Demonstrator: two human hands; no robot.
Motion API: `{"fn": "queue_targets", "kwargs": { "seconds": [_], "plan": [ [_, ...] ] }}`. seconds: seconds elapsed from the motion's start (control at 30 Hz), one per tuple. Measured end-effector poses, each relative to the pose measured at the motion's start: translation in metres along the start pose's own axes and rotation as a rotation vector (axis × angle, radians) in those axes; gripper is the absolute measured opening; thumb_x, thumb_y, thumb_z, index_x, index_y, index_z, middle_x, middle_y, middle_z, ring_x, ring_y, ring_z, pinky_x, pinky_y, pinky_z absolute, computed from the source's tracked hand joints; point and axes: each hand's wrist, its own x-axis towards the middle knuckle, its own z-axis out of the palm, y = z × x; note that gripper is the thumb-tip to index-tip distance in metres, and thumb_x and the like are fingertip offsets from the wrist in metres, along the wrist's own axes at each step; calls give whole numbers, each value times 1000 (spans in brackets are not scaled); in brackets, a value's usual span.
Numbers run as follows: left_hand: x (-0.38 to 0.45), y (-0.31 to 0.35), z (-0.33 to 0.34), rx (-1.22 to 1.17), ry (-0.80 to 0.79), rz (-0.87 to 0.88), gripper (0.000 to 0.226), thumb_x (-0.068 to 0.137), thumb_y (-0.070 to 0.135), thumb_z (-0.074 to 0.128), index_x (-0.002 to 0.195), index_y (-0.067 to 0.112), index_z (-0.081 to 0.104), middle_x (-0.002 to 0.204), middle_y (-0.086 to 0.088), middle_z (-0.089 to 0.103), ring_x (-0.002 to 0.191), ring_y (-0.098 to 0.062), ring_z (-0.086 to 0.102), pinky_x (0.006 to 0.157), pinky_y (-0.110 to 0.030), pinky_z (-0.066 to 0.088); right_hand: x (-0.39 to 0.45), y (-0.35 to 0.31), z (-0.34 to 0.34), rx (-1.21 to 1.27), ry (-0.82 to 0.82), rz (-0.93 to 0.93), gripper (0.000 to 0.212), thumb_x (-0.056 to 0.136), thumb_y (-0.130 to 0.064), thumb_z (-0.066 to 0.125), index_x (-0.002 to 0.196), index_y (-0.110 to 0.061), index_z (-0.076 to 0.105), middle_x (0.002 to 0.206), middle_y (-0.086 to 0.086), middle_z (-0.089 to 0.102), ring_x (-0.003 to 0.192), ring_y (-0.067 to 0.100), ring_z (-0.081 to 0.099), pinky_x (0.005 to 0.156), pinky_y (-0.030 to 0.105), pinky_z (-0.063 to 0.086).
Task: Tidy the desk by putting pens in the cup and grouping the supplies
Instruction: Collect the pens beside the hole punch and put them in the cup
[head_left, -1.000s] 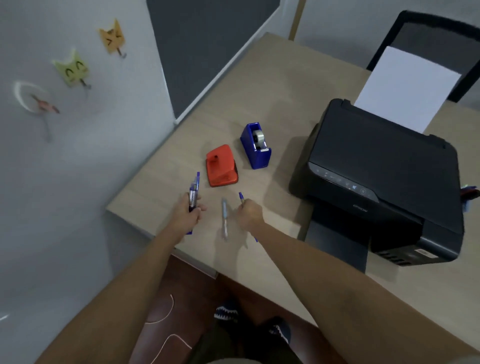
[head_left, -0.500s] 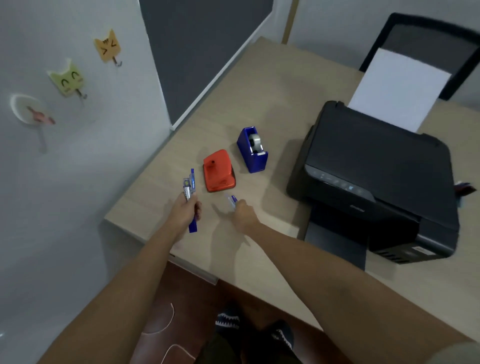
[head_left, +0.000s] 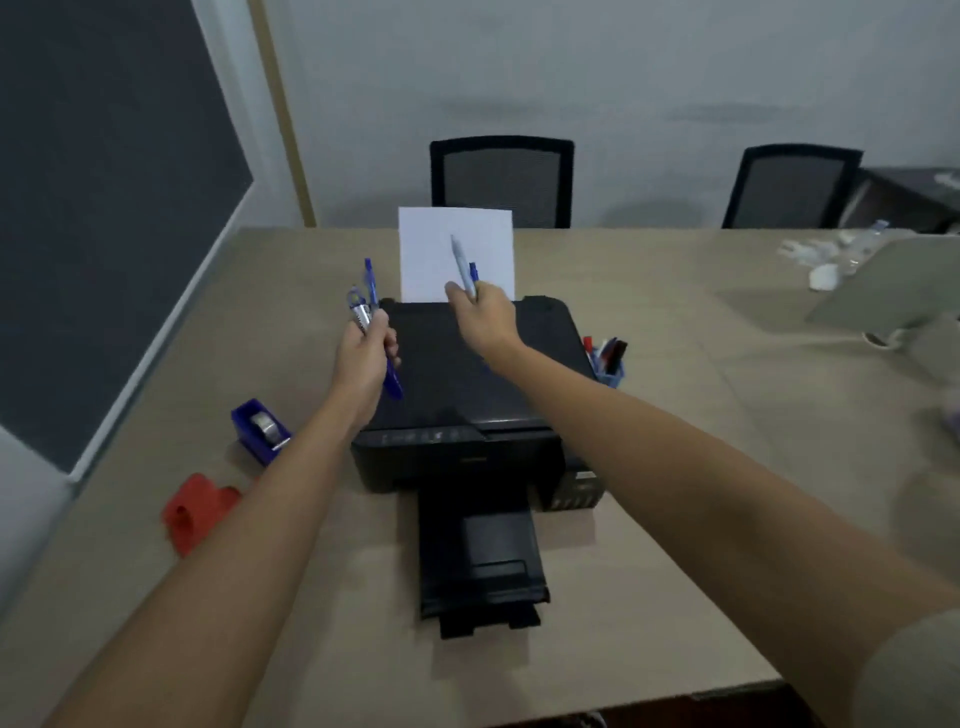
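My left hand (head_left: 363, 358) is raised over the printer's left side, shut on a bundle of blue and silver pens (head_left: 370, 299). Over the printer's back, my right hand (head_left: 485, 322) is shut on a light grey pen and a blue pen (head_left: 464, 270), tips pointing up. A blue pen cup (head_left: 610, 364) with several markers in it stands on the desk just right of the printer. The blue tape dispenser (head_left: 260, 428) and, nearer me, the red stapler-like item (head_left: 195, 512) sit on the desk at the left, partly behind my left forearm.
A black printer (head_left: 467, 415) with white paper (head_left: 454, 252) in its feeder and an extended output tray fills the desk's middle. Two black chairs (head_left: 501, 179) stand behind the desk (head_left: 727, 467). White clutter and a grey tilted panel (head_left: 878, 286) lie at the far right.
Both hands lifted off the desk's left corner with their pens and now hover over the printer. The right hand picked up the grey pen. The view swung right.
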Motion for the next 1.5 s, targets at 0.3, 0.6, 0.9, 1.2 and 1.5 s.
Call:
{"fn": "queue_targets", "kwargs": {
  "seconds": [0.3,0.6,0.9,1.2,1.5],
  "plan": [
    [27,-22,237,-62,-243,-102,21,97,0,41,85,15,48,100,-9,60,97,-18,59,99,-31,43,80,111,-199,79,299,227,32,89,-29,45,61,-12,45,61,4,48,65,25,48,65,36,39],
    [62,-97,349,127,-41,-262,21,90,2,56,77,18,58,102,-8,66,101,-22,61,95,-40,49,130,207,-256,125,161,410,23,84,-21,54,63,-12,57,63,10,60,51,22,54,68,38,54],
    [93,-133,372,203,46,-318,10,89,2,59,89,11,58,90,-2,63,86,-14,58,72,-24,47,170,254,-230,-60,13,339,36,82,-37,60,64,-6,60,67,15,64,75,36,68,76,52,56],
    [110,-152,368,410,39,-303,17,89,10,58,74,16,66,83,-4,68,86,-20,61,84,-30,49,182,281,-223,-58,-12,235,45,86,-52,45,77,-10,61,83,14,70,80,34,68,80,52,55],
    [94,-149,368,725,35,-217,34,93,1,44,120,4,66,127,-13,65,118,-25,59,93,-22,42,172,311,-220,-87,-63,395,23,93,-22,43,96,-11,62,96,14,67,96,36,67,89,50,54]
  ]
}}
